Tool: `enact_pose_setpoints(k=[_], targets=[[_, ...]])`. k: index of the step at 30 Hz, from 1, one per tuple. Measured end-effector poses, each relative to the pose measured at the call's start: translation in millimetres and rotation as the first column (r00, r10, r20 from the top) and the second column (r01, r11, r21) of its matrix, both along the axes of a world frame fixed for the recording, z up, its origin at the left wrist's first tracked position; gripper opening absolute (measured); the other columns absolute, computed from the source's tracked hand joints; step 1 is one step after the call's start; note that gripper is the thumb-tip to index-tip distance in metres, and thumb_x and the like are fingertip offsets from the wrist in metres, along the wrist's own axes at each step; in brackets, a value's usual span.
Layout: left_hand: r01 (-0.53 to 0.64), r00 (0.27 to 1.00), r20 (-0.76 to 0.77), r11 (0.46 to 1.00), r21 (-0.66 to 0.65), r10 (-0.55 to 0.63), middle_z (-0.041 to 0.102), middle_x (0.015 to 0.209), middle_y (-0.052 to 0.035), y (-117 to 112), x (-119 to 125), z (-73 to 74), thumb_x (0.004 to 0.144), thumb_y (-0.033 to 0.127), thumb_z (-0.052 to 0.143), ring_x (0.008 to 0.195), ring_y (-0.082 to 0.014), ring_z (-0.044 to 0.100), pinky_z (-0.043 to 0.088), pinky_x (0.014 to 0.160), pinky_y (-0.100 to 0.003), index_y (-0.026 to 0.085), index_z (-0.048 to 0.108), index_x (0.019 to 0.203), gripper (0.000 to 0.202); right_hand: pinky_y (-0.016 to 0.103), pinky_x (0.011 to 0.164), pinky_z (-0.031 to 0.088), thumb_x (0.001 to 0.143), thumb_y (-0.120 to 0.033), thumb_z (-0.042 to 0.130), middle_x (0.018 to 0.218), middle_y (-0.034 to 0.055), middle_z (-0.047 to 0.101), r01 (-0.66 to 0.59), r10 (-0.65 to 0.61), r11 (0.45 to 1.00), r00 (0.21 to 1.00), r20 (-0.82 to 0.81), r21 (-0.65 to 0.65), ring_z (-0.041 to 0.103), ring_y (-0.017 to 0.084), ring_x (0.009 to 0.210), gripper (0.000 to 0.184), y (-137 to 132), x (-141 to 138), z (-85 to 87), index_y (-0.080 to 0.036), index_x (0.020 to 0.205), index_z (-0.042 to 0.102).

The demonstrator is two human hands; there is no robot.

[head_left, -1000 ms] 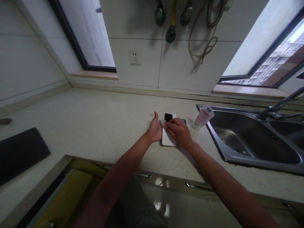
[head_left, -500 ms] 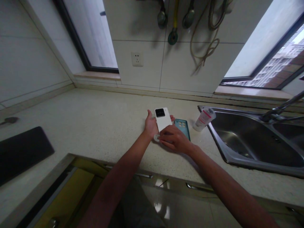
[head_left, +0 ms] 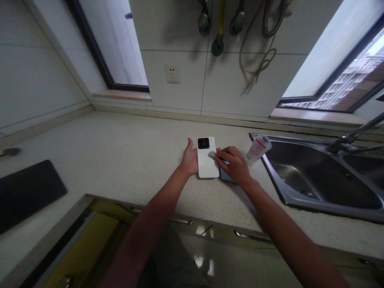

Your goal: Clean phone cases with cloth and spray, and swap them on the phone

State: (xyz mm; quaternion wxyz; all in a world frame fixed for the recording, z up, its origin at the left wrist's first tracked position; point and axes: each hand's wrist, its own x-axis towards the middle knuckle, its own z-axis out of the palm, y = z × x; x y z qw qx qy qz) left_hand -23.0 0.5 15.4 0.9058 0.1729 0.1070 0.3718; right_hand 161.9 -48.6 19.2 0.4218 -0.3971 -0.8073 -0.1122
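Note:
A white smartphone [head_left: 207, 168] rests in my left hand [head_left: 189, 161], its back and black camera block facing up. The thumb stays out to the left, and the other fingers are mostly hidden beneath the phone. My right hand [head_left: 237, 165] pinches a small whitish pad [head_left: 211, 155], which lies against the phone's back below the camera. Its exact material cannot be made out. Under the right hand, a teal phone case [head_left: 225, 176] lies on the counter, largely covered. A clear plastic cup [head_left: 258, 148] with red print stands tilted just right of that hand.
The pale countertop [head_left: 135, 152] runs along the wall. A steel sink [head_left: 300, 168] with a faucet [head_left: 345, 144] takes up the right side. At far left lies a black flat panel [head_left: 30, 192]. An open drawer [head_left: 84, 240] juts out below the counter's front edge.
My right hand has moved up and right with the pad, from the phone's lower end to its upper back. The phone has turned straighter and its lower half now shows.

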Motion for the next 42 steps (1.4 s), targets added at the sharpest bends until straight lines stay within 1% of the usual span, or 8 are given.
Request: enact_pose_setpoints(k=[5, 11, 18, 22, 26, 30, 36, 42], targets=[[0.147, 0.989, -0.035, 0.989, 0.012, -0.146, 0.072, 0.11, -0.022, -3, 4, -5.4, 0.089, 0.079, 0.016, 0.103, -0.0358, 0.069, 0.048, 0.095, -0.052, 0.009, 0.061, 0.126, 0.092, 0.036, 0.07, 0.046, 0.097, -0.029, 0.056, 0.082, 0.0078, 0.064, 0.169, -0.166, 0.986, 0.983, -0.083, 0.018, 0.056, 0.022, 0.08, 0.021, 7, 3, -4.7, -0.021, 0.096, 0.075], [0.225, 0.974, -0.046, 0.973, 0.045, -0.223, 0.073, 0.105, -0.0191, -6, 4, -5.6, 0.089, 0.079, 0.017, 0.097, -0.0328, 0.07, 0.049, 0.092, -0.049, 0.012, 0.06, 0.126, 0.087, 0.039, 0.075, 0.047, 0.099, -0.029, 0.053, 0.088, 0.0095, 0.064, 0.201, -0.191, 0.978, 0.972, -0.139, 0.059, 0.056, 0.024, 0.085, 0.026, 10, 5, -5.0, -0.022, 0.109, 0.076], [0.229, 0.973, -0.037, 0.973, 0.037, -0.228, 0.073, 0.097, -0.0155, -9, 7, -6.8, 0.09, 0.077, 0.024, 0.087, -0.0289, 0.07, 0.05, 0.084, -0.043, 0.015, 0.064, 0.121, 0.08, 0.046, 0.087, 0.05, 0.097, -0.027, 0.056, 0.111, 0.012, 0.069, 0.055, -0.052, 0.998, 0.995, -0.086, 0.027, 0.061, 0.027, 0.101, 0.027, 6, -4, -2.8, -0.026, 0.117, 0.073], [0.18, 0.983, -0.027, 0.984, -0.019, -0.18, 0.067, 0.074, -0.0083, -10, 10, -5.5, 0.09, 0.076, 0.029, 0.069, -0.0235, 0.066, 0.051, 0.073, -0.036, 0.017, 0.068, 0.112, 0.074, 0.048, 0.099, 0.048, 0.096, -0.025, 0.058, 0.125, 0.0097, 0.069, -0.112, 0.112, 0.994, 0.993, 0.021, 0.003, 0.058, 0.028, 0.119, 0.025, 5, -9, -4.5, -0.028, 0.114, 0.074], [0.121, 0.992, -0.012, 0.991, -0.059, -0.122, 0.057, 0.06, -0.0017, -11, 10, -0.8, 0.091, 0.074, 0.031, 0.052, -0.0169, 0.056, 0.048, 0.064, -0.032, 0.016, 0.068, 0.109, 0.071, 0.049, 0.104, 0.047, 0.095, -0.024, 0.059, 0.128, 0.0069, 0.069, -0.181, 0.182, 0.983, 0.98, 0.078, -0.013, 0.055, 0.027, 0.127, 0.021, 2, -10, -3.5, -0.028, 0.109, 0.075], [0.141, 0.99, -0.022, 0.99, -0.028, -0.141, 0.067, 0.075, -0.0089, -10, 7, 1.1, 0.091, 0.076, 0.025, 0.063, -0.0214, 0.063, 0.05, 0.069, -0.035, 0.013, 0.067, 0.114, 0.079, 0.049, 0.104, 0.047, 0.093, -0.024, 0.059, 0.129, 0.0075, 0.068, -0.192, 0.194, 0.981, 0.976, 0.094, -0.026, 0.056, 0.027, 0.126, 0.018, -2, -10, 1.0, -0.025, 0.099, 0.075], [0.158, 0.987, -0.034, 0.986, 0.061, -0.156, 0.073, 0.101, -0.0166, -5, 4, -4.9, 0.089, 0.078, 0.02, 0.093, -0.03, 0.07, 0.049, 0.088, -0.043, 0.014, 0.062, 0.127, 0.085, 0.052, 0.102, 0.047, 0.088, -0.019, 0.06, 0.125, 0.0115, 0.067, 0.006, -0.004, 0.999, 0.999, -0.039, 0.053, 0.057, 0.03, 0.121, 0.012, 0, -4, 2.5, -0.022, 0.089, 0.072], [0.206, 0.978, -0.011, 0.973, 0.1, -0.206, 0.074, 0.107, -0.0181, -3, 2, -8.7, 0.089, 0.078, 0.02, 0.099, -0.0327, 0.07, 0.049, 0.091, -0.045, 0.013, 0.058, 0.134, 0.088, 0.056, 0.102, 0.047, 0.087, -0.016, 0.059, 0.125, 0.0123, 0.067, 0.131, -0.121, 0.99, 0.981, -0.149, 0.059, 0.056, 0.032, 0.12, 0.013, 4, 1, 0.7, -0.022, 0.089, 0.07]])
